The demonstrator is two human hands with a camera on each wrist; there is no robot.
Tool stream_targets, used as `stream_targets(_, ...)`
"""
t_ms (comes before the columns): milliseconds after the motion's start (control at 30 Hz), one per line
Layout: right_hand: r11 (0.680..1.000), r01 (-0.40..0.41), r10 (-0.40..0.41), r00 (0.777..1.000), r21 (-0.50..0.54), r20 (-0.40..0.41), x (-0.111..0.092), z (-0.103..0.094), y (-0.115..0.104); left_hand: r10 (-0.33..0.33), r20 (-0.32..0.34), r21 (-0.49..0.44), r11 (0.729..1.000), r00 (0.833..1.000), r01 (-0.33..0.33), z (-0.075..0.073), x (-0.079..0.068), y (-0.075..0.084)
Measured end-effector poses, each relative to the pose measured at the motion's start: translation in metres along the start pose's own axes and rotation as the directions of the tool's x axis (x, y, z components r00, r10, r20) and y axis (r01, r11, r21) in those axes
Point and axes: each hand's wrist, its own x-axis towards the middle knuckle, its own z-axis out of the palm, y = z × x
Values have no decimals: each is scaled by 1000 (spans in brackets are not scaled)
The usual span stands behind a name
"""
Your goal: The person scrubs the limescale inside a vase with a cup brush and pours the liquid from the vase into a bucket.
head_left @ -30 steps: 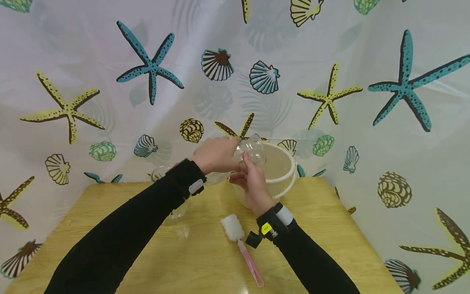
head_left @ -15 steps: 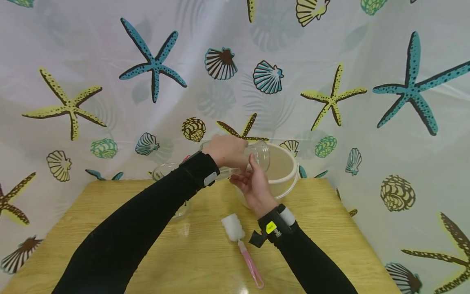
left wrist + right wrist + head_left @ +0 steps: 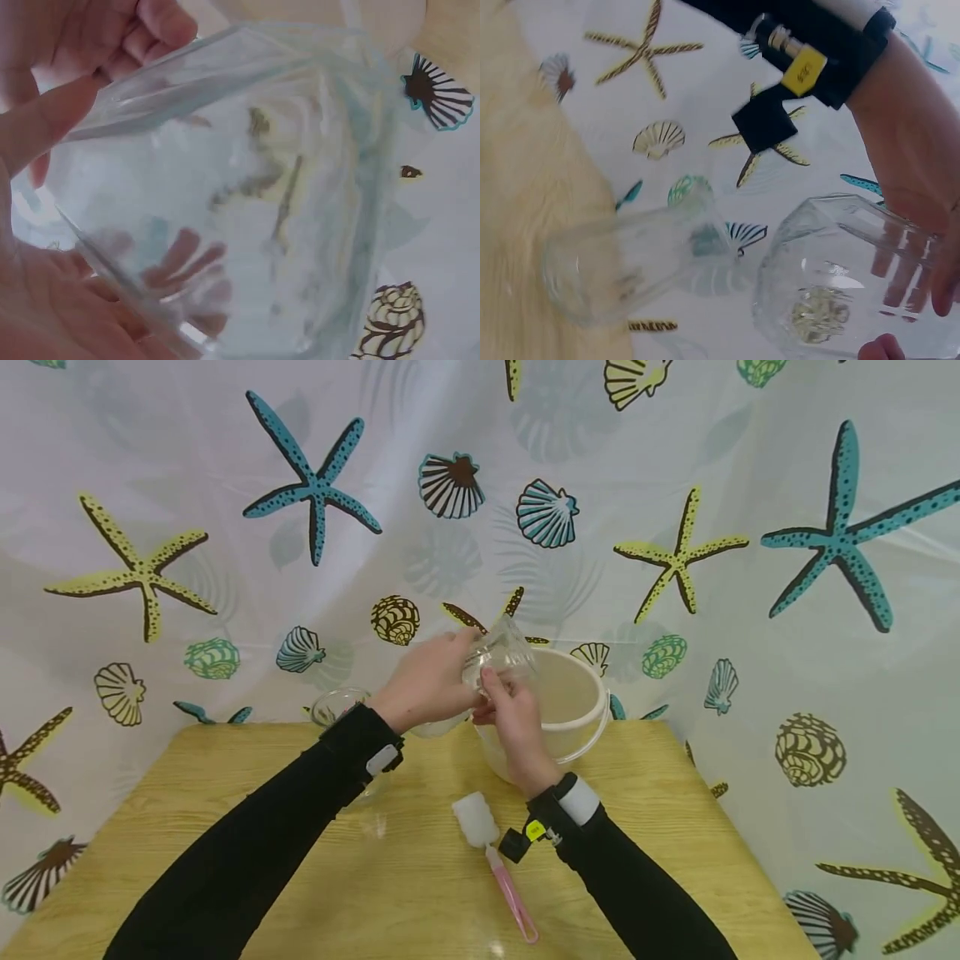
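Observation:
Both hands are on a clear faceted glass vessel [image 3: 501,656] raised in front of the bucket and tilted with its wide end up to the right. My left hand [image 3: 429,681] grips it from the left, partly hiding it. With its thumb against the glass, my right hand [image 3: 517,727] holds it from the lower right. The left wrist view has the vessel [image 3: 247,180] close up, with fingers [image 3: 45,124] around its narrower end. In the right wrist view, the vessel [image 3: 832,270] shows an angular rim beside the right wrist.
A white bucket [image 3: 558,724] with a handle stands behind the right hand. On the wooden table [image 3: 337,877] lies a white sponge brush [image 3: 475,820] with a pink handle. More clear glassware [image 3: 330,703] stands behind the left arm. A patterned curtain [image 3: 450,560] closes off the back.
My left hand first shifted right, then back left. The vessel has turned from nearly lying level to a tilt with its wide end higher. The right hand has stayed nearly in place.

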Motion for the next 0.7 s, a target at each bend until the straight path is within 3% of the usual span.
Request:
stream_targets(67, 991, 68, -67, 998, -117, 14, 1, 4, 1, -28, -49, -77, 997, 998, 24, 4, -9, -7)
stream_targets(133, 961, 130, -124, 991, -244, 38, 1, 8, 4, -59, -96, -165, 985, 994, 43, 9, -17, -13)
stream_targets(300, 827, 251, -215, 968, -503, 130, 1, 15, 13, -123, -179, -385, 922, 976, 45, 31, -37, -31)
stream_targets(467, 721, 316, -231, 949, -616, 216, 3, 24, 29, -203, -169, -525, 847, 964, 86, 56, -54, -47)
stream_targets(700, 622, 319, -189, 948, -716, 257, 7, 35, 55, -269, -147, -646, 755, 952, 114, 89, -65, -65)
